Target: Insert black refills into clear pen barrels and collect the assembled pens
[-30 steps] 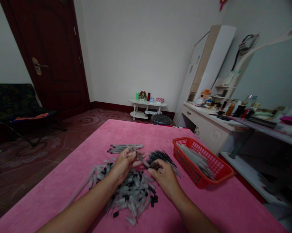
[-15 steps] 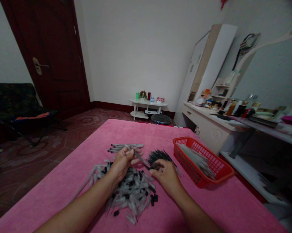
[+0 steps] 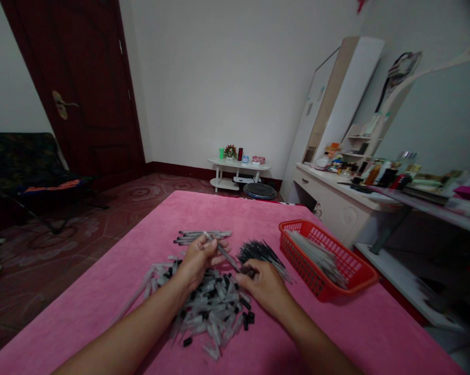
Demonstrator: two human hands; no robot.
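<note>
Both the left grip (image 3: 199, 256) and right grip (image 3: 263, 282) are closed in a pinch above a pink-covered surface (image 3: 235, 213). To the right, a red basket (image 3: 303, 271) is set; below, a heap of translucent and black pieces (image 3: 217, 307) is spread. One slender tube (image 3: 226, 255) is held aslant by both grips. If pressed crookedly or pinched loosely, it could be dropped into the heap.

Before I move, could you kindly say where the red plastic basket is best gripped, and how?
Probably by the near-end rim, pinched from the near side: the basket is open-topped, that end points toward the camera, and dark slender rods lie to its left.
</note>
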